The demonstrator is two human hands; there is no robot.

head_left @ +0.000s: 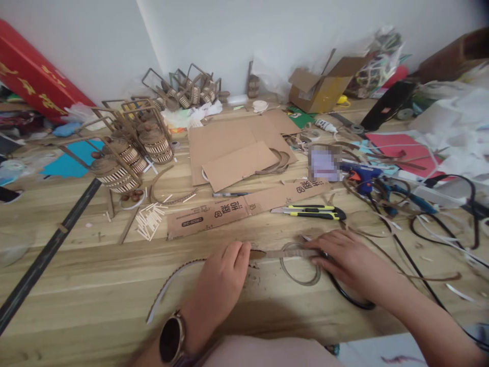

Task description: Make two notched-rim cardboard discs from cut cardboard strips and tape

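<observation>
Head view: one counter point(95, 300)
Left hand point(225, 270): pinching one strip point(257, 253)
Right hand point(340, 255): narrowed, hold unclear
Knife point(319, 211): one
Glue gun point(364, 177): one

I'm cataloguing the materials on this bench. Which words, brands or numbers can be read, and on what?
"DR026-24E", as best it reads: on the printed cardboard strip.
"洁柔", apparently, twice, each beside a logo: same strip.
Too small or blurred: the strip's fine print, gold characters on the red box, lettering on the white bottle.

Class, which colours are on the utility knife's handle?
The utility knife's handle is yellow and black, shown in the head view.
</observation>
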